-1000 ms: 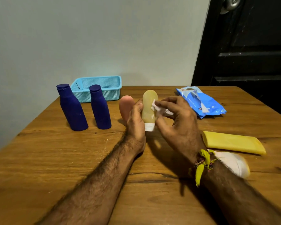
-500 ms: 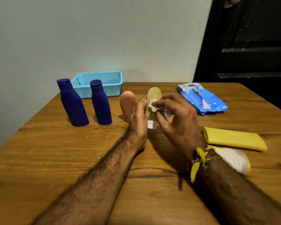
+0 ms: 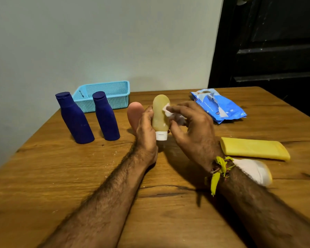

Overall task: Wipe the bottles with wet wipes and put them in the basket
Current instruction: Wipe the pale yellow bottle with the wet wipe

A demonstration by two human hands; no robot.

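Observation:
My left hand (image 3: 147, 129) grips a tan bottle (image 3: 159, 115) that stands cap-down, its white cap just above the table. My right hand (image 3: 191, 129) presses a small white wet wipe (image 3: 168, 110) against the bottle's upper right side. A pink bottle (image 3: 134, 113) stands right behind my left hand. Two dark blue bottles (image 3: 73, 119) (image 3: 106, 117) stand upright to the left. The light blue mesh basket (image 3: 113, 94) sits behind them by the wall. A yellow bottle (image 3: 254, 148) lies flat at the right, and another with a white cap (image 3: 254, 170) lies partly hidden by my right wrist.
A blue pack of wet wipes (image 3: 218, 106) lies at the back right of the wooden table (image 3: 43, 176). A pale wall runs behind the table, and a dark door (image 3: 276, 42) stands at the right. A yellow thread band is tied on my right wrist.
My right hand has slid the wipe up the tan bottle towards its top. The left hand keeps its grip, and the view has shifted slightly.

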